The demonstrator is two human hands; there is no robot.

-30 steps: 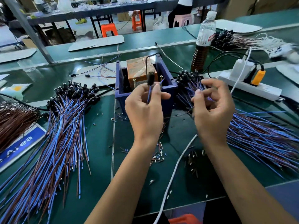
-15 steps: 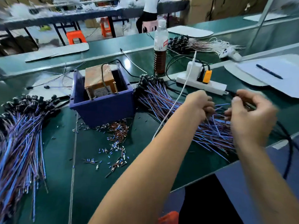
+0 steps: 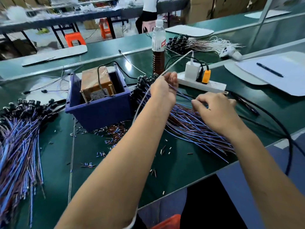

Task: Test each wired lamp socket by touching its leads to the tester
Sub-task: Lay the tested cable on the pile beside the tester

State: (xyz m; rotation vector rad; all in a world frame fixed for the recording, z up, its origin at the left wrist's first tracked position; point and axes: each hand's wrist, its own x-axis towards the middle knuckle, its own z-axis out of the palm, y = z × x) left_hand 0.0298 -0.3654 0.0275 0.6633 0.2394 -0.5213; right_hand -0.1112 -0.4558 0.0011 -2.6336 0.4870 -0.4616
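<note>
Left hand [image 3: 163,90] raised over the right-hand pile of wired sockets [image 3: 189,119], fingers curled around blue and brown leads drawn from it. Right hand [image 3: 214,109] rests on the same pile, fingertips pinching wires. The tester [image 3: 96,85] sits inside a blue bin [image 3: 99,111] on the green bench [image 3: 115,162], left of both hands.
</note>
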